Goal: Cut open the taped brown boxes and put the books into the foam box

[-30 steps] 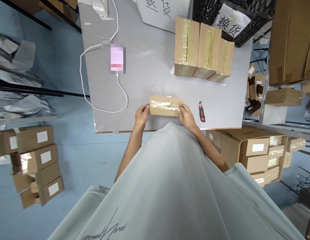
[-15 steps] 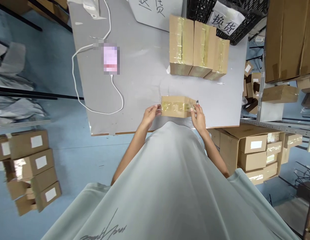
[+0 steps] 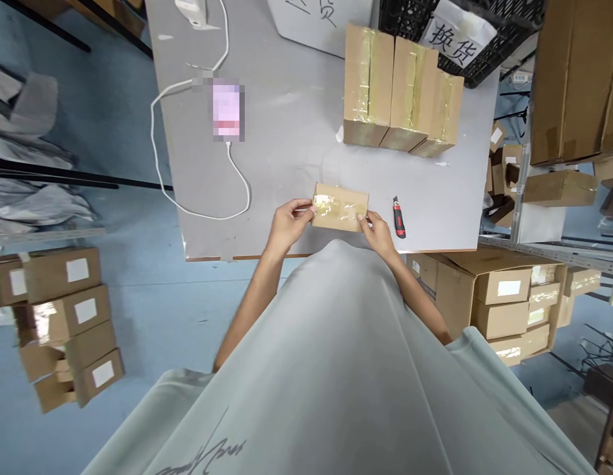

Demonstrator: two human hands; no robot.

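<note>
A small cardboard box (image 3: 340, 210), with shiny tape across its face, is held between my two hands near the table's front edge. My left hand (image 3: 289, 224) grips its left end, thumb at the edge. At the right end, my right hand (image 3: 377, 232) has its thumb on the taped face and its fingers round the side. A red and black box cutter (image 3: 398, 219) lies on the table just right of my right hand, touched by neither hand.
Three taped cardboard boxes (image 3: 369, 86) stand at the back right of the grey table (image 3: 286, 132), before a black crate (image 3: 464, 63). A phone-like pixelated thing (image 3: 227, 109) with a white cable (image 3: 197, 211) lies left. Stacked boxes (image 3: 91, 310) stand on the left.
The small box has shifted slightly left and turned, its taped face now tilted up. My right hand has moved left with it, and the box cutter now lies in full view.
</note>
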